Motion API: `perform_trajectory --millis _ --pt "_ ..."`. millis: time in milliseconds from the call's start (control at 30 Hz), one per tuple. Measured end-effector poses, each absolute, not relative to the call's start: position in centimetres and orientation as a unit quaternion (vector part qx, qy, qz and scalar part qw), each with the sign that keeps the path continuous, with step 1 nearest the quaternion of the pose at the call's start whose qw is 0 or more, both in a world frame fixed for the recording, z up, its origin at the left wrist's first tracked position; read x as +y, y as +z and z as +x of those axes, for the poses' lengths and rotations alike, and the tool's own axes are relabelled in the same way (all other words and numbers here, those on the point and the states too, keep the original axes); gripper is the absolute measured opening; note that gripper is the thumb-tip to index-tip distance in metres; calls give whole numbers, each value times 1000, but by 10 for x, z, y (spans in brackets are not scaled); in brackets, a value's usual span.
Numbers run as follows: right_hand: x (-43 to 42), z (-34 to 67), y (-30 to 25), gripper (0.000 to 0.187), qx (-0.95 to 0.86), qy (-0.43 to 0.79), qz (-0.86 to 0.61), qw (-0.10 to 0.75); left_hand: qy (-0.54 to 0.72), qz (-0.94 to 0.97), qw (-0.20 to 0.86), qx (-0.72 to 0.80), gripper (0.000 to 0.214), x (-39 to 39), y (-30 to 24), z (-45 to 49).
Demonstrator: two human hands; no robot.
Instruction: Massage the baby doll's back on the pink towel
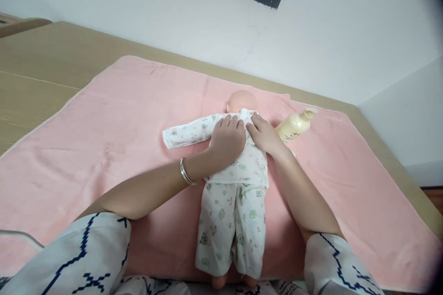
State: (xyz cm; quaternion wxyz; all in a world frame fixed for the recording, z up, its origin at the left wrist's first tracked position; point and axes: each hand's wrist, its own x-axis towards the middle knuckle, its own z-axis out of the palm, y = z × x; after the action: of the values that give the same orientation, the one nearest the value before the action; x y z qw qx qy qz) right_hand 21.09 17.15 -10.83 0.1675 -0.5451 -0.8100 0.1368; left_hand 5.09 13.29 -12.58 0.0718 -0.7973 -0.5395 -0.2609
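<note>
A baby doll [241, 101] lies stretched out, its bald head at the far end and its bare feet toward me. It wears a white printed shirt [242, 170] and matching trousers [218, 221]. My left hand [228, 140] rests palm down on the upper shirt, fingers extended toward the neck. Beside it, my right hand [263, 134] lies on the shirt near the collar and shoulder, fingers apart. One sleeve [187, 134] stretches out to the left; the other is largely hidden by my right arm. No face shows on the doll.
A pale yellow pump bottle [294, 125] lies tilted just right of my right hand. Under everything, a pink blanket [138, 97] covers much of the wooden surface [41, 60]. A white wall [328, 32] rises behind, and a pale cable [24, 236] runs in at lower left.
</note>
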Motion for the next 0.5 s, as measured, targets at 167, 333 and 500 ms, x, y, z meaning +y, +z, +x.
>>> perform_trajectory --millis 167,333,500 --pt "144 200 -96 53 -814 90 -560 125 -260 -779 13 -570 17 154 -127 38" --pt "129 191 -89 46 -823 60 -555 107 -244 -771 32 -588 24 155 -128 39" --pt "157 199 -104 43 -822 97 -538 163 -212 -797 58 -562 36 131 -121 51"
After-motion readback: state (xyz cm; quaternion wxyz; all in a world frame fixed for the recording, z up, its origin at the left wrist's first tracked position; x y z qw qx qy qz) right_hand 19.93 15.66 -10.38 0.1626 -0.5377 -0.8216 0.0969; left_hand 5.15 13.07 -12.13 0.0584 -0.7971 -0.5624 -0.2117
